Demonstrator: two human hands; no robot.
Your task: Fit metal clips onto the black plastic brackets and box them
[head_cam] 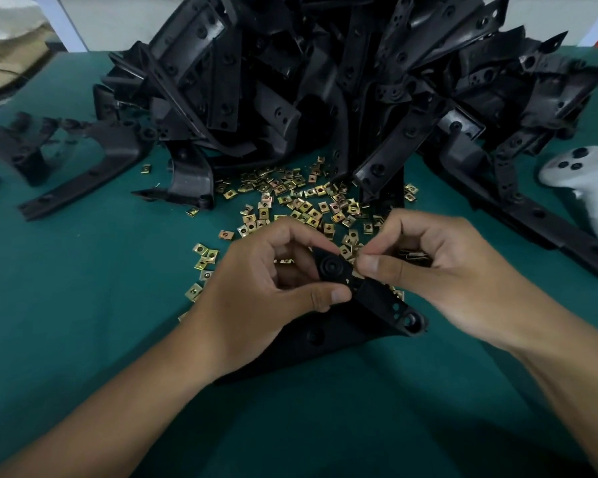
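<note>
While a tall heap of black plastic brackets [342, 74] fills the far green tabletop [83, 270] behind scattered brass-coloured square metal clips [290, 198], the left hand [273, 288] grips one black plastic bracket [366, 298] near its round boss, where the right hand [425, 270] pinches a small metal clip [358, 250].

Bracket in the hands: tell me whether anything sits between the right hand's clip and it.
Nothing visible does. The left hand holds the bracket, and the right hand pinches right against it; the clip itself is mostly hidden by the fingers.
</note>
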